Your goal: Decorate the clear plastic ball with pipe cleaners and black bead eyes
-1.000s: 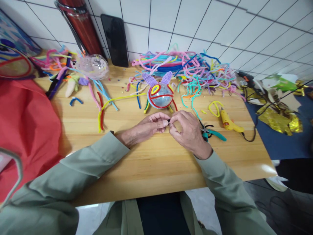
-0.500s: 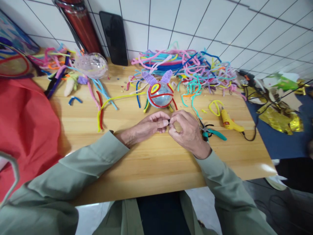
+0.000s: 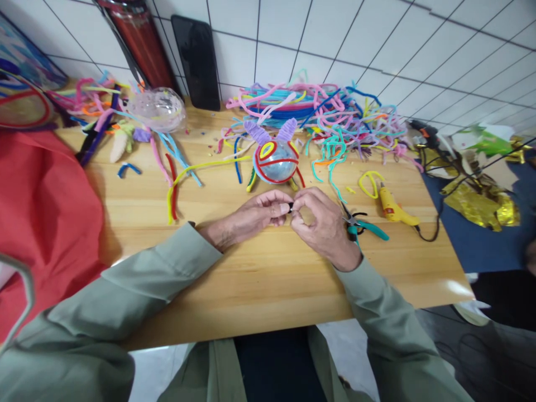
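Note:
A small black piece (image 3: 290,207), perhaps a bit of pipe cleaner, shows between my fingertips; most of it is hidden. My left hand (image 3: 263,214) pinches it between thumb and fingers. From the other side, the thumb and forefinger of my right hand (image 3: 317,219) are closed at its end. Just beyond my hands stands a clear ball figure (image 3: 276,163) with purple pipe-cleaner ears, red bands and a yellow ring. Green-handled pliers (image 3: 363,228) lie beside my right wrist.
A heap of pipe cleaners (image 3: 305,109) lies against the tiled wall. The yellow glue gun (image 3: 396,207) rests at right with its cord. Long yellow and red pipe cleaners (image 3: 173,190), a clear plastic ball (image 3: 157,109), a phone (image 3: 196,64), a red flask (image 3: 138,47) and red cloth (image 3: 46,218) are leftward.
Both hands keep nearly the same place and pinch. A little more of the black piece shows between the fingertips, and the view has shifted slightly.

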{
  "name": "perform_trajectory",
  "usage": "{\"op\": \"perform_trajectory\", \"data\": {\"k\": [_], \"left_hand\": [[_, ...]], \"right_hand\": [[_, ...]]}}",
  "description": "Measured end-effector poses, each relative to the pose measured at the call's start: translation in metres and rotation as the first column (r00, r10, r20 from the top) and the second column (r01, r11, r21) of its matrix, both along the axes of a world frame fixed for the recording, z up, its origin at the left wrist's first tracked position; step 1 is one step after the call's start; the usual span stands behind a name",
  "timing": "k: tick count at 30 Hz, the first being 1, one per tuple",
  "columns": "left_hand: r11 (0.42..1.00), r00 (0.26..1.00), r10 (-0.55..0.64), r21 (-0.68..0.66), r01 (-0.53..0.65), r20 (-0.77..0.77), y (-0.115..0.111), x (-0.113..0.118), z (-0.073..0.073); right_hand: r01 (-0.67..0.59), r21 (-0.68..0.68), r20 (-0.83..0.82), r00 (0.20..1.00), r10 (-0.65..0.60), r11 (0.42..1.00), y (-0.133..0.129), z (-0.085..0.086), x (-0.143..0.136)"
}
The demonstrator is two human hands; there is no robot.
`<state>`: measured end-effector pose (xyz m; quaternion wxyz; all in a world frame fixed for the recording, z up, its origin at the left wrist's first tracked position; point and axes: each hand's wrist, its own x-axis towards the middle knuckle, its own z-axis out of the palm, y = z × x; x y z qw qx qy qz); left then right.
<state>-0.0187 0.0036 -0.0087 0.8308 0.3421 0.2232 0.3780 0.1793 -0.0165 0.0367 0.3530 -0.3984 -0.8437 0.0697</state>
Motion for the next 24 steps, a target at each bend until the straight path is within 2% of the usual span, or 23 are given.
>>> {"op": "perform_trajectory", "data": {"k": [5, 10, 14, 24], "left_hand": [[0.999, 0.999, 0.04, 0.001, -0.04, -0.025, -0.0009, 0.0023, -0.0005], [0.996, 0.988, 0.089, 0.035, -0.085, -0.124, -0.0016, 0.0023, -0.0017], [0.991, 0.979, 0.106, 0.098, -0.09, -0.177, -0.0031, 0.0024, -0.0016], [0.99, 0.963, 0.117, 0.101, -0.095, -0.244, -0.0055, 0.0047, -0.0005]], "right_hand": [[0.008, -0.017, -0.002, 1.0, -0.008, 1.0, 0.001, -0.0019, 0.0007], [0.024, -0.03, 0.047, 0.999, -0.022, 0.999, 0.0019, -0.0045, 0.0022], [0.019, -0.043, 0.097, 0.995, -0.015, 0.999, 0.0018, -0.0056, 0.003], [0.019, 0.005, 0.241, 0.97, -0.019, 1.0, 0.0005, -0.0049, 0.0053]]}}
